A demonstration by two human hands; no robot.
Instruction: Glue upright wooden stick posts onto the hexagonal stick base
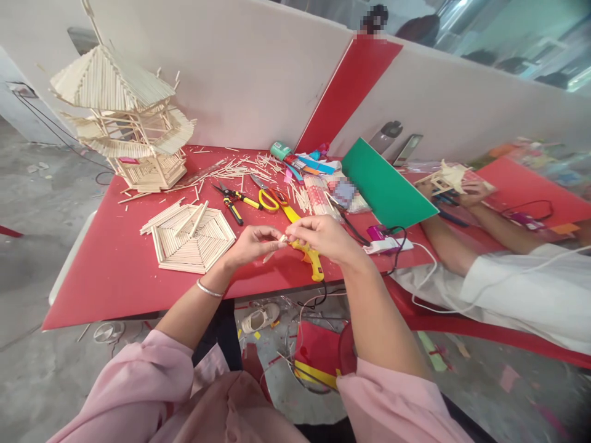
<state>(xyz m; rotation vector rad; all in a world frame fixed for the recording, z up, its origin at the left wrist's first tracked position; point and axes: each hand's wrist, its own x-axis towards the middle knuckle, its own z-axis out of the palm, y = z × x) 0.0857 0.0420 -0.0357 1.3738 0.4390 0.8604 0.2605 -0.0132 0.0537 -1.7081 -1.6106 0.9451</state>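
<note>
My left hand (253, 243) is closed in a pinch on a short pale wooden stick (268, 256), over the front part of the red table. Close against it, my right hand (323, 236) is also pinched; its fingertips meet at the same spot, and what they hold is too small to make out. Partly behind the right hand lies a yellow glue gun (316, 264), its cord hanging off the table edge. Left of my hands is a flat hexagonal panel of sticks (191, 246), with several loose sticks (161, 217) on and beside it.
A stick-built pagoda (133, 132) stands at the back left of the red table (111, 271). Pliers (231, 203), yellow-handled scissors (268, 198) and scattered sticks lie behind my hands. A green board (385, 184) separates a co-worker's hands (473, 192), which hold a small stick model.
</note>
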